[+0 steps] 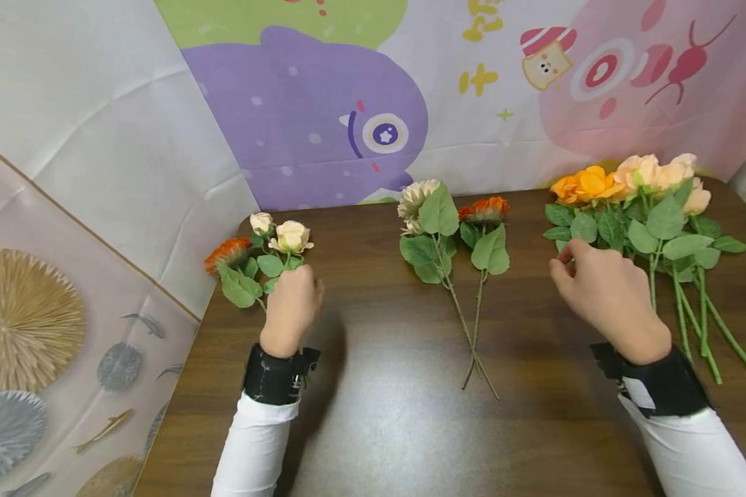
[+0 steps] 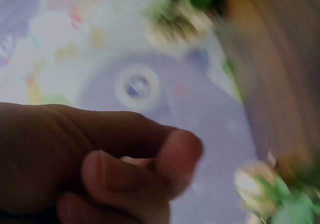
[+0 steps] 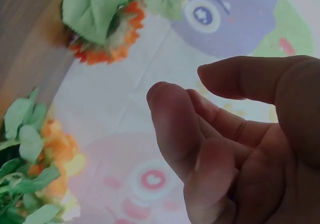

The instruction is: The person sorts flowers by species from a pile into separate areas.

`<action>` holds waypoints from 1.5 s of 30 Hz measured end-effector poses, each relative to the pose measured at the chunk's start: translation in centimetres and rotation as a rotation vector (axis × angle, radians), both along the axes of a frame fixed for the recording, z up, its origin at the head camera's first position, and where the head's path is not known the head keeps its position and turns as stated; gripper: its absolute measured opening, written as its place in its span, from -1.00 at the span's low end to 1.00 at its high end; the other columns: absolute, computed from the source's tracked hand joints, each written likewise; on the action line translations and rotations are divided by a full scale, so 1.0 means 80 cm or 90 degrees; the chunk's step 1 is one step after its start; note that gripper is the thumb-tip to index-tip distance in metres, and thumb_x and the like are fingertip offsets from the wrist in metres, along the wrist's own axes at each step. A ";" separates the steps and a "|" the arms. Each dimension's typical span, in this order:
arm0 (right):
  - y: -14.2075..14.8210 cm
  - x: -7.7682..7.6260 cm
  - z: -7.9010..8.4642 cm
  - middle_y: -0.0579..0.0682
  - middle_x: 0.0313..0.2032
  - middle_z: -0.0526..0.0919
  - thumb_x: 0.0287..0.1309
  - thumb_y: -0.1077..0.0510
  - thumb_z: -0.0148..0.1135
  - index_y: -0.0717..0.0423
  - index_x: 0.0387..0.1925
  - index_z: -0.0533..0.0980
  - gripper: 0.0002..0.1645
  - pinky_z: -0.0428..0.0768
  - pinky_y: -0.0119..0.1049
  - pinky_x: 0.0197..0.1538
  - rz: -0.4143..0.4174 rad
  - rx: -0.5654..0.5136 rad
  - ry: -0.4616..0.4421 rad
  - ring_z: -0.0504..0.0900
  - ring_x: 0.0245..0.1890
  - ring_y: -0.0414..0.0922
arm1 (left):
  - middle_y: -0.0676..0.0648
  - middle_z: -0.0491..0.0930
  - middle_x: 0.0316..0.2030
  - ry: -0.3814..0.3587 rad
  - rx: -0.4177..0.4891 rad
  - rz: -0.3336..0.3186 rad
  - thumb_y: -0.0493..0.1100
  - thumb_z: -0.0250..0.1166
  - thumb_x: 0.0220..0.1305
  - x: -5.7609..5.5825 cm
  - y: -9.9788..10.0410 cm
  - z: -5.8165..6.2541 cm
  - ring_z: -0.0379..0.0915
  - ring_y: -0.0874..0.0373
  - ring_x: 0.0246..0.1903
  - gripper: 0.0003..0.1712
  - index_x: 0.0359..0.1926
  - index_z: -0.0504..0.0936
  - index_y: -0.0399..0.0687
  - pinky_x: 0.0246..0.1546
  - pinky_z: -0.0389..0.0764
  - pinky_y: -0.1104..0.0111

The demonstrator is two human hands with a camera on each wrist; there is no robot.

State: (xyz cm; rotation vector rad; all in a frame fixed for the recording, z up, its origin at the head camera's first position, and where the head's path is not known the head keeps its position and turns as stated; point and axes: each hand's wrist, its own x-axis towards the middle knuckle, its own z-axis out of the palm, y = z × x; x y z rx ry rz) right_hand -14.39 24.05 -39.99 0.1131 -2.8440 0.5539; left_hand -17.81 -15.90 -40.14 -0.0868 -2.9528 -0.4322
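My left hand hovers in front of the left flower group, its fingers loosely curled. In the left wrist view the left hand shows thumb and fingers close together with nothing between them. That group has an orange flower and a cream rose with a bud; their stems are mostly hidden by the hand and arm. My right hand is left of the right-hand bunch, beside its leaves. In the right wrist view the right hand has bent fingers, thumb apart, and holds nothing.
In the middle lie a cream flower and an orange-red flower, their stems crossing. Orange roses and peach roses lie at the right. A printed cloth hangs behind the wooden table.
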 end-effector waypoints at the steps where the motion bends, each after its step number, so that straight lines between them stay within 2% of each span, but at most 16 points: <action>1: -0.003 0.001 0.000 0.02 -0.68 0.46 0.34 0.07 0.10 0.18 -0.33 0.48 -0.76 0.21 -0.20 -0.72 0.004 0.005 0.002 0.36 -0.76 -0.05 | -0.29 0.59 -0.54 -0.034 -0.008 0.024 -0.33 0.10 0.30 -0.005 -0.009 -0.003 0.59 -0.18 -0.54 -0.77 -0.52 0.53 -0.27 -0.61 0.55 0.03; 4: -0.010 0.005 0.000 -0.02 -0.72 0.38 0.33 0.09 0.14 0.14 -0.41 0.46 -0.76 0.16 -0.23 -0.70 0.021 0.017 0.012 0.33 -0.76 -0.07 | -0.39 0.64 -0.39 -0.111 -0.026 0.079 -0.38 0.06 0.26 -0.018 -0.030 -0.013 0.62 -0.29 -0.42 -0.79 -0.38 0.62 -0.38 -0.50 0.60 -0.06; 7: -0.014 0.009 0.001 -0.04 -0.73 0.34 0.33 0.09 0.15 0.12 -0.44 0.45 -0.76 0.13 -0.25 -0.69 0.031 0.022 0.015 0.30 -0.76 -0.08 | -0.44 0.65 -0.28 -0.152 -0.044 0.110 -0.39 0.04 0.25 -0.026 -0.044 -0.023 0.63 -0.34 -0.32 -0.75 -0.27 0.65 -0.43 -0.41 0.61 -0.11; 11: -0.016 0.012 0.001 -0.05 -0.74 0.33 0.33 0.09 0.14 0.11 -0.45 0.46 -0.75 0.11 -0.25 -0.68 0.035 0.022 0.020 0.29 -0.76 -0.08 | -0.45 0.65 -0.18 -0.191 -0.066 0.119 -0.37 0.11 0.22 -0.030 -0.052 -0.031 0.63 -0.35 -0.23 -0.75 -0.20 0.66 -0.45 -0.32 0.62 -0.13; 16: -0.017 0.012 0.001 -0.05 -0.74 0.32 0.33 0.09 0.15 0.11 -0.46 0.46 -0.75 0.10 -0.26 -0.69 0.038 0.023 0.026 0.29 -0.77 -0.09 | -0.42 0.64 -0.09 -0.243 -0.067 0.117 -0.38 0.10 0.21 -0.031 -0.056 -0.037 0.63 -0.32 -0.15 -0.71 -0.11 0.64 -0.45 -0.25 0.63 -0.12; 20: -0.017 0.011 0.001 -0.05 -0.74 0.33 0.32 0.09 0.16 0.12 -0.46 0.47 -0.75 0.10 -0.26 -0.69 0.039 0.026 0.028 0.28 -0.77 -0.09 | -0.39 0.66 -0.16 -0.273 -0.070 0.112 -0.38 0.13 0.19 -0.032 -0.059 -0.039 0.66 -0.25 -0.22 -0.74 -0.16 0.66 -0.42 -0.29 0.64 -0.06; 25: -0.018 0.010 0.001 -0.05 -0.73 0.33 0.33 0.09 0.15 0.12 -0.46 0.47 -0.75 0.11 -0.26 -0.68 0.042 0.030 0.022 0.29 -0.77 -0.10 | -0.22 0.68 -0.47 -0.317 -0.059 0.111 -0.38 0.17 0.19 -0.032 -0.060 -0.037 0.65 -0.07 -0.51 -0.82 -0.26 0.68 -0.35 -0.42 0.64 0.08; 27: -0.018 0.010 0.001 -0.05 -0.73 0.33 0.33 0.09 0.15 0.12 -0.46 0.47 -0.74 0.11 -0.26 -0.68 0.043 0.030 0.018 0.29 -0.76 -0.10 | -0.19 0.66 -0.51 -0.325 -0.050 0.109 -0.40 0.17 0.19 -0.031 -0.059 -0.034 0.63 -0.04 -0.53 -0.84 -0.28 0.67 -0.35 -0.42 0.64 0.09; 31: -0.018 0.010 0.001 -0.05 -0.73 0.33 0.33 0.08 0.15 0.11 -0.45 0.48 -0.74 0.12 -0.26 -0.68 0.044 0.030 0.012 0.30 -0.76 -0.10 | -0.31 0.68 -0.31 -0.297 -0.039 0.101 -0.42 0.10 0.18 -0.028 -0.056 -0.027 0.66 -0.14 -0.33 -0.79 -0.27 0.66 -0.40 -0.34 0.65 0.03; 33: -0.017 0.010 0.001 -0.05 -0.73 0.34 0.33 0.08 0.14 0.12 -0.45 0.48 -0.74 0.12 -0.26 -0.68 0.044 0.032 0.009 0.30 -0.76 -0.10 | -0.39 0.65 -0.19 -0.265 -0.034 0.089 -0.43 0.07 0.18 -0.025 -0.054 -0.024 0.65 -0.22 -0.22 -0.75 -0.23 0.65 -0.43 -0.31 0.64 -0.03; 35: -0.018 0.010 0.002 -0.05 -0.73 0.35 0.33 0.08 0.14 0.13 -0.44 0.50 -0.75 0.13 -0.26 -0.68 0.045 0.036 0.006 0.31 -0.76 -0.09 | -0.45 0.64 -0.16 -0.225 -0.022 0.072 -0.42 0.06 0.18 -0.022 -0.050 -0.021 0.64 -0.28 -0.17 -0.74 -0.20 0.63 -0.45 -0.29 0.64 -0.07; 37: -0.018 0.009 0.002 -0.04 -0.72 0.39 0.33 0.08 0.14 0.14 -0.42 0.52 -0.75 0.16 -0.25 -0.69 0.046 0.039 0.001 0.33 -0.76 -0.09 | -0.45 0.65 -0.24 -0.182 -0.010 0.047 -0.41 0.08 0.17 -0.020 -0.046 -0.017 0.65 -0.29 -0.22 -0.80 -0.29 0.63 -0.43 -0.33 0.64 -0.06; 39: -0.020 0.009 0.003 -0.01 -0.69 0.45 0.32 0.07 0.14 0.15 -0.39 0.54 -0.75 0.21 -0.23 -0.70 0.047 0.039 -0.005 0.37 -0.75 -0.07 | -0.39 0.65 -0.39 -0.137 0.003 0.023 -0.38 0.12 0.17 -0.018 -0.041 -0.014 0.66 -0.24 -0.35 -0.86 -0.45 0.59 -0.35 -0.43 0.62 0.00; 42: -0.022 0.008 0.004 0.02 -0.63 0.55 0.32 0.06 0.14 0.16 -0.33 0.57 -0.75 0.26 -0.21 -0.70 0.048 0.036 -0.018 0.43 -0.72 -0.06 | -0.14 0.49 -0.66 -0.087 0.021 -0.003 -0.31 0.21 0.23 -0.016 -0.033 -0.008 0.54 -0.04 -0.59 -0.66 -0.69 0.42 -0.16 -0.58 0.52 0.16; 45: -0.025 0.009 0.004 0.02 -0.61 0.58 0.32 0.05 0.14 0.17 -0.31 0.58 -0.75 0.28 -0.21 -0.70 0.055 0.031 -0.022 0.44 -0.72 -0.07 | 0.04 0.24 -0.78 -0.056 0.047 -0.020 -0.24 0.28 0.29 -0.013 -0.022 -0.002 0.33 0.11 -0.73 -0.46 -0.80 0.28 -0.06 -0.66 0.35 0.30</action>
